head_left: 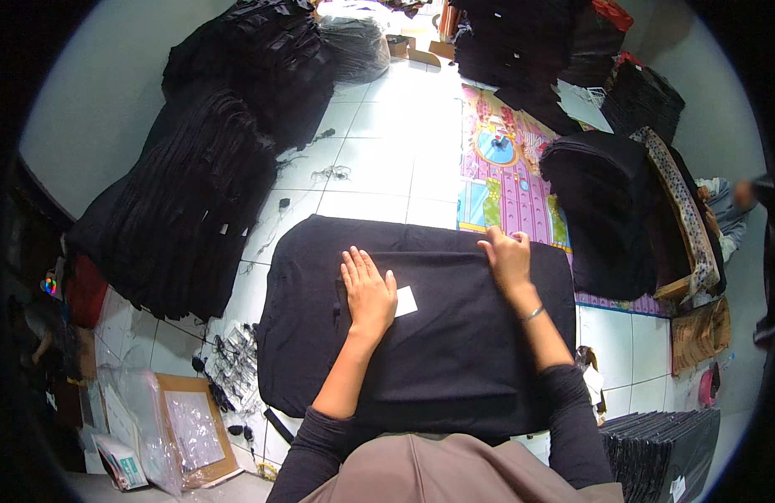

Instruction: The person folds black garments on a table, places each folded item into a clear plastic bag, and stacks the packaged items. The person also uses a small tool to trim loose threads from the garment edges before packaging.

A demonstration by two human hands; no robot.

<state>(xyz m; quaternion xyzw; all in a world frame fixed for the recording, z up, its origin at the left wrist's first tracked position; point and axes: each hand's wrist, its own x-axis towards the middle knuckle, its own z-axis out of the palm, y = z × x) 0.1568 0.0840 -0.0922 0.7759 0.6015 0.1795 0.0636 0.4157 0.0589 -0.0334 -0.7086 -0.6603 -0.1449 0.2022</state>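
A folded black cloth [446,335] lies over a wide black padded surface [299,335] in front of me. My left hand [371,298] rests flat on the cloth's left part, fingers stretched out and side by side. Against its thumb side lies a small white card [407,302], partly covered by the hand. My right hand [509,261], with a thin band at the wrist, is at the cloth's far right corner. Its fingers are curled in, and what they pinch, if anything, is too small to make out.
Tall heaps of black cloth [186,193] stand at the left, with another pile [601,201] at the right on a colourful mat [509,180]. Loose thread scraps [237,360] litter the white tiles. Flat black packs [660,448] are stacked at the lower right. Another person sits far right.
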